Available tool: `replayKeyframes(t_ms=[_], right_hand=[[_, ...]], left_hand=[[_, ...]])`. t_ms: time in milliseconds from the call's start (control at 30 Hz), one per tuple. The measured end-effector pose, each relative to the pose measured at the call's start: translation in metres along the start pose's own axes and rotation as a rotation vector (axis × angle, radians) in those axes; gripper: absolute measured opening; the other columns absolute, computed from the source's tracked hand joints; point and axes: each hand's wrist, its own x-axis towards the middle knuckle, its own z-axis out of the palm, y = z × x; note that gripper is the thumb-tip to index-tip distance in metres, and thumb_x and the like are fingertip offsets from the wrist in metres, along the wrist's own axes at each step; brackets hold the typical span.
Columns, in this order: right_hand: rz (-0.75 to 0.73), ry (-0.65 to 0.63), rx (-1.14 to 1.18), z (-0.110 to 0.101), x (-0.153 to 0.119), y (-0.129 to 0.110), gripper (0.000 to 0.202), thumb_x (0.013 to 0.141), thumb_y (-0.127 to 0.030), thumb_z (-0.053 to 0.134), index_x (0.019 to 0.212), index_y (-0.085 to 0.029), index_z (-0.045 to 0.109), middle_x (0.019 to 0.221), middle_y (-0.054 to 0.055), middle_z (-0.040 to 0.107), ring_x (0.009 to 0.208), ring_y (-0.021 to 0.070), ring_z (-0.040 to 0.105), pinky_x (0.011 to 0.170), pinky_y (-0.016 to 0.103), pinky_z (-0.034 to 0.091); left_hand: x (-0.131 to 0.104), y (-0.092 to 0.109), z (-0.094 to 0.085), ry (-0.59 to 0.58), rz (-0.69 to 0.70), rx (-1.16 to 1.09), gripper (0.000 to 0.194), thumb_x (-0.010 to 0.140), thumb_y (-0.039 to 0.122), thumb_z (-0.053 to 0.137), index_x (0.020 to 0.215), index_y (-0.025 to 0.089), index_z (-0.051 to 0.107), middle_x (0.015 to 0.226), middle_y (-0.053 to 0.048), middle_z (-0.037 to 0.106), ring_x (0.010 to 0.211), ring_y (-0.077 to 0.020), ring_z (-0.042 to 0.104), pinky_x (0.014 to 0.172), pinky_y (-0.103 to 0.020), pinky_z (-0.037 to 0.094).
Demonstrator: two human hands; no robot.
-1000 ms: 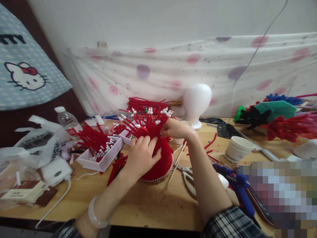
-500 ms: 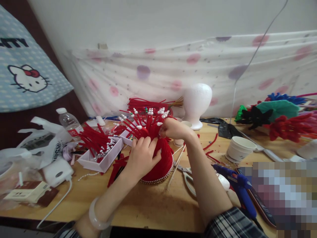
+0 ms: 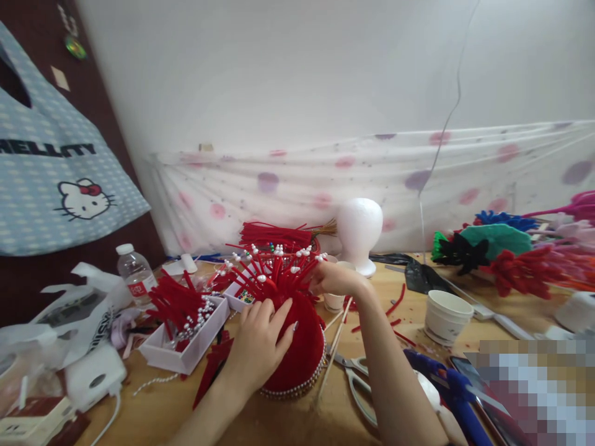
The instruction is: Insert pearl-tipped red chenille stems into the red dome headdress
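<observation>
A red, velvety dome-shaped headpiece stands on the table, with a band of beads around its lower edge. Red fuzzy stems tipped with white beads fan out from its top. Across the dome's left side lies my left hand, fingers resting on the surface and thumb apart. My right hand is at the stems' right side, fingers pinched on a red fuzzy stem; its fingertips are partly hidden. Beside the dome, a white box carries more red stems and white beads.
Scissors and thin wooden sticks lie right of the dome. A blue glue gun and paper cup are further right. Behind stands a white foam head. A bottle and plastic bags crowd the left.
The view has tilted upward, so the table sits lower in the picture. My right hand has drawn slightly outward from the stems. My left hand stays on the dome.
</observation>
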Motion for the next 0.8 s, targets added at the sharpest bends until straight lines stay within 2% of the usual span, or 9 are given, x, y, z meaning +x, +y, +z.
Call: replayKeyframes(t_ms=[133,233,367,500,600,667,733,800], right_hand=[[0.037,0.027,-0.032,-0.002,0.0,0.004,0.02,0.066,-0.007,0.062,0.083,-0.015,0.07,0.072,0.0,0.066,0.067,0.0127,0.057,0.058,0.022,0.043],[0.058,-0.018,-0.037,-0.002,0.002,0.011,0.021,0.066,-0.01,0.064,0.084,-0.016,0.071,0.073,0.001,0.068,0.067,0.0128,0.059,0.059,0.021,0.044],[0.113,-0.097,-0.069,-0.002,0.0,0.021,0.007,0.06,-0.011,0.066,0.064,-0.017,0.068,0.061,0.0,0.066,0.059,0.0117,0.057,0.05,0.02,0.04],[0.13,-0.1,-0.077,-0.007,-0.015,0.021,0.012,0.06,-0.008,0.062,0.052,-0.017,0.063,0.056,0.001,0.063,0.055,0.0116,0.056,0.048,0.021,0.038],[0.078,-0.066,-0.043,-0.012,-0.035,0.007,0.005,0.067,-0.015,0.064,0.063,-0.017,0.067,0.065,0.002,0.068,0.059,0.0127,0.059,0.05,0.022,0.041],[-0.027,-0.04,0.001,-0.012,-0.051,-0.01,0.01,0.075,-0.021,0.062,0.078,-0.017,0.07,0.074,0.002,0.07,0.065,0.0129,0.061,0.055,0.022,0.043],[-0.175,-0.054,0.04,-0.008,-0.065,-0.03,0.017,0.082,-0.021,0.055,0.089,-0.018,0.071,0.077,0.002,0.07,0.069,0.0123,0.062,0.06,0.022,0.045],[-0.269,-0.11,0.036,0.001,-0.077,-0.048,0.021,0.085,-0.017,0.05,0.09,-0.017,0.071,0.075,0.001,0.069,0.067,0.0113,0.06,0.061,0.021,0.044]], left_hand=[[-0.002,-0.002,-0.001,0.002,-0.002,-0.023,0.038,0.096,0.027,0.041,0.13,0.017,0.056,0.092,-0.009,0.058,0.088,-0.0252,0.055,0.08,-0.043,0.045],[-0.004,-0.002,-0.004,0.003,0.0,-0.029,0.039,0.096,0.025,0.041,0.131,0.017,0.055,0.091,-0.008,0.058,0.088,-0.0247,0.055,0.08,-0.043,0.045],[-0.005,-0.004,-0.005,0.041,0.02,-0.037,0.038,0.095,0.023,0.041,0.13,0.017,0.055,0.088,-0.008,0.058,0.085,-0.0241,0.055,0.079,-0.043,0.046],[-0.007,0.001,-0.007,0.124,0.016,-0.092,0.032,0.095,0.025,0.046,0.122,0.017,0.061,0.085,-0.007,0.062,0.082,-0.0234,0.056,0.076,-0.041,0.046],[-0.009,0.013,-0.013,0.119,-0.056,-0.241,0.026,0.093,0.027,0.053,0.113,0.017,0.065,0.082,-0.005,0.066,0.078,-0.0219,0.059,0.077,-0.04,0.047],[-0.01,0.022,-0.021,0.061,-0.108,-0.399,0.024,0.09,0.026,0.058,0.111,0.018,0.067,0.081,-0.003,0.069,0.078,-0.0209,0.061,0.079,-0.039,0.048],[-0.011,0.03,-0.031,0.012,-0.137,-0.556,0.022,0.089,0.024,0.059,0.109,0.02,0.068,0.084,-0.002,0.071,0.079,-0.0194,0.064,0.078,-0.035,0.048],[-0.012,0.035,-0.041,-0.004,-0.154,-0.658,0.018,0.092,0.022,0.053,0.093,0.021,0.072,0.08,-0.001,0.072,0.076,-0.0178,0.064,0.073,-0.031,0.047]])
